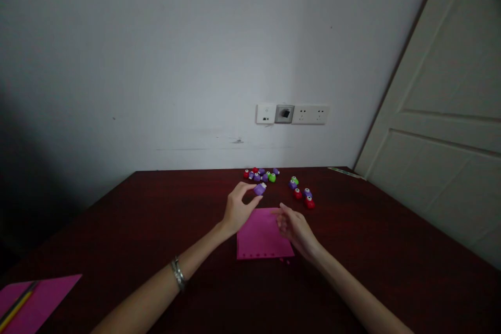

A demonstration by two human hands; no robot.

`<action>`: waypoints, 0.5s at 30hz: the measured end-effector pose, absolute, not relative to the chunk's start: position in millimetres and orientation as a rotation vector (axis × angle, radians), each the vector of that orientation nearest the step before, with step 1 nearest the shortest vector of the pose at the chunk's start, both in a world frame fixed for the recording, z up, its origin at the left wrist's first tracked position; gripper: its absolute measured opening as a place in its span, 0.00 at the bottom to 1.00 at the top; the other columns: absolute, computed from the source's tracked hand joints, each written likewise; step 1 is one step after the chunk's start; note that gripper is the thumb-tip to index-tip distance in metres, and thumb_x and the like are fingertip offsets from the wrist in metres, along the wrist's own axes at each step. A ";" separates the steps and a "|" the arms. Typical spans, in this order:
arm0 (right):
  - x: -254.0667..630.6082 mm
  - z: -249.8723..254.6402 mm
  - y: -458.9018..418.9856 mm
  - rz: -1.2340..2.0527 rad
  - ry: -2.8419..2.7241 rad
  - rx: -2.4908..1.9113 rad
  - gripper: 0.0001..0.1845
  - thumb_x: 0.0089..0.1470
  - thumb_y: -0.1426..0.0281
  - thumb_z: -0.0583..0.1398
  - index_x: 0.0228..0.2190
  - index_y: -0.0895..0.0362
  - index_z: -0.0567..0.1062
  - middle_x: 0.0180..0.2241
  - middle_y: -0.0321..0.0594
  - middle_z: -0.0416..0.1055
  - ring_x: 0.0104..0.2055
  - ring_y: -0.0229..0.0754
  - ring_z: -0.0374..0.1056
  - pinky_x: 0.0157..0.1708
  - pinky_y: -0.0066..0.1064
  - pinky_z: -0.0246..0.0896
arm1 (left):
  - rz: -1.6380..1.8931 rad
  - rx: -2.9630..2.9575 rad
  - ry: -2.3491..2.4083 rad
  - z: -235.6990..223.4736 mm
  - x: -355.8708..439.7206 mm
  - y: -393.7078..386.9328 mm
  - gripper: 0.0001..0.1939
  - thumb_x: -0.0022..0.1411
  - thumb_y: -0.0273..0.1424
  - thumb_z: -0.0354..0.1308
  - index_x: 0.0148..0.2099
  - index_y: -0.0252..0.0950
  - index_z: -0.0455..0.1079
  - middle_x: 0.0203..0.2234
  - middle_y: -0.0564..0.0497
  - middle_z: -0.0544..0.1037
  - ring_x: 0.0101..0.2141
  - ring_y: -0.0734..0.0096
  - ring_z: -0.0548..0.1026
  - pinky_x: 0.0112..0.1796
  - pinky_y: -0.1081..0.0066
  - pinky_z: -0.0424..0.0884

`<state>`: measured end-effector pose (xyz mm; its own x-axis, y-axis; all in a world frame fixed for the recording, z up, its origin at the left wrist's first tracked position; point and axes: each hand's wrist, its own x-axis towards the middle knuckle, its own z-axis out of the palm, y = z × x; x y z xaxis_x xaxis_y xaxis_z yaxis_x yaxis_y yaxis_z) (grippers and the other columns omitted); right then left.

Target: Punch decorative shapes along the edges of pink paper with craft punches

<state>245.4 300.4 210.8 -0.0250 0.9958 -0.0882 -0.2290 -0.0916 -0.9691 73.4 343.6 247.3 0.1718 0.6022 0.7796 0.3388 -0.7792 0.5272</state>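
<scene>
My left hand point(238, 207) pinches a small purple paper punch point(260, 188) just above the far edge of a pink sheet point(259, 237). That sheet lies flat on the dark red table point(376, 250) and has a row of small holes along its near edge. My right hand point(294, 228) rests on the sheet's right side with its fingers spread and nothing in them. A metal bracelet point(178, 274) circles my left wrist.
Several small punches in red, purple and green lie in a cluster point(261, 174) behind the sheet, with more point(301, 192) to the right. Another pink sheet with pencils point(27, 302) sits at the near left corner. Wall sockets point(291, 114) and a door point(442, 115) stand behind.
</scene>
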 end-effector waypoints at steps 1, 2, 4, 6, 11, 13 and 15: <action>240.2 214.0 297.1 1.510 -0.918 -1.056 0.21 0.48 0.53 0.54 0.26 0.59 0.72 0.16 0.32 0.59 0.15 0.29 0.49 0.16 0.23 0.42 | 1.652 2.238 0.891 245.3 75.9 340.2 0.09 0.53 0.28 0.58 0.40 0.36 0.68 0.33 0.49 0.72 0.37 0.69 0.70 0.39 0.67 0.67; 236.0 216.9 293.9 1.599 -0.850 -1.017 0.22 0.48 0.53 0.54 0.27 0.60 0.72 0.17 0.32 0.60 0.15 0.29 0.49 0.15 0.22 0.41 | 1.653 2.257 0.873 242.9 78.4 337.0 0.10 0.54 0.28 0.57 0.40 0.35 0.68 0.33 0.49 0.71 0.37 0.69 0.70 0.39 0.67 0.67; 231.2 221.5 288.6 1.720 -0.756 -0.943 0.23 0.48 0.51 0.53 0.27 0.60 0.72 0.18 0.33 0.60 0.15 0.28 0.49 0.14 0.21 0.38 | 1.636 2.292 0.840 237.5 83.2 331.0 0.11 0.54 0.27 0.57 0.41 0.35 0.67 0.34 0.48 0.71 0.37 0.69 0.70 0.39 0.66 0.67; 230.4 224.4 285.5 1.789 -0.700 -0.885 0.24 0.49 0.50 0.52 0.26 0.59 0.71 0.19 0.33 0.60 0.15 0.28 0.49 0.13 0.20 0.37 | 1.606 2.325 0.813 232.0 87.5 325.6 0.12 0.54 0.26 0.56 0.43 0.35 0.66 0.34 0.48 0.70 0.38 0.69 0.69 0.39 0.66 0.68; 233.1 224.5 286.1 1.849 -0.656 -0.838 0.25 0.49 0.50 0.52 0.24 0.59 0.71 0.17 0.32 0.57 0.14 0.28 0.46 0.11 0.20 0.35 | 1.511 2.405 0.776 221.7 95.0 315.3 0.13 0.56 0.26 0.55 0.45 0.36 0.64 0.35 0.48 0.69 0.38 0.69 0.69 0.39 0.66 0.68; 233.0 223.0 286.9 1.840 -0.648 -0.839 0.23 0.49 0.51 0.53 0.26 0.59 0.71 0.16 0.31 0.56 0.14 0.28 0.45 0.10 0.20 0.34 | 1.498 2.423 0.787 219.0 95.9 313.3 0.13 0.56 0.26 0.54 0.45 0.36 0.64 0.34 0.48 0.69 0.38 0.69 0.69 0.38 0.67 0.68; 232.5 221.7 287.0 1.830 -0.623 -0.826 0.20 0.48 0.53 0.56 0.25 0.58 0.71 0.16 0.29 0.55 0.14 0.27 0.45 0.10 0.19 0.34 | 1.491 2.431 0.796 217.0 96.2 312.2 0.12 0.56 0.26 0.54 0.45 0.36 0.64 0.34 0.48 0.69 0.38 0.69 0.69 0.38 0.67 0.67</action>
